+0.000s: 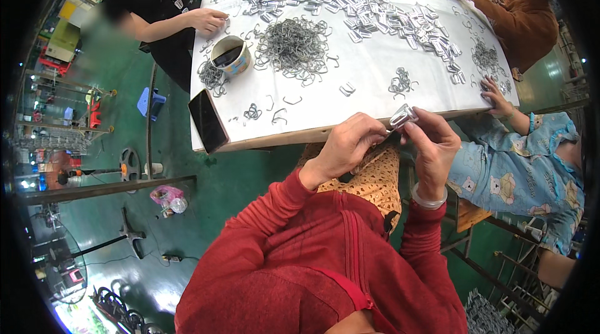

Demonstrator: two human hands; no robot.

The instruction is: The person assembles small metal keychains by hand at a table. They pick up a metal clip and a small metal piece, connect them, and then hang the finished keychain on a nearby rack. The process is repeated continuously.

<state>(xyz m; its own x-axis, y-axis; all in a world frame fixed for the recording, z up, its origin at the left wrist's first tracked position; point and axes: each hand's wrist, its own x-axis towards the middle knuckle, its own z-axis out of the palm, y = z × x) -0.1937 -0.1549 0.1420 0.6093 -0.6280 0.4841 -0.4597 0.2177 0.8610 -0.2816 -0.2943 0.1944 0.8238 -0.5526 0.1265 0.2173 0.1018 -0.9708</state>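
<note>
Just off the table's front edge, my right hand point(436, 146) pinches a shiny metal buckle point(403, 116) between thumb and fingers. My left hand point(350, 145) is closed in a pinch right beside the buckle's lower left end; what its fingertips hold is too small to make out. On the white-covered table point(369, 93) ahead lie a small cluster of bent wire hooks point(401, 82), a loose flat buckle point(347, 89) and a few scattered hooks point(279, 116). Farther back sits a large heap of grey wire hooks point(292, 49), with a broad spread of silvery buckles point(375, 15) behind it.
A dark phone point(208, 121) overlaps the table's front left corner, near a patterned cup point(231, 57). Co-workers' hands rest at the left point(209, 21) and right point(495, 97) table edges. A blue stool point(150, 103) and a pink bag point(167, 197) stand on the green floor.
</note>
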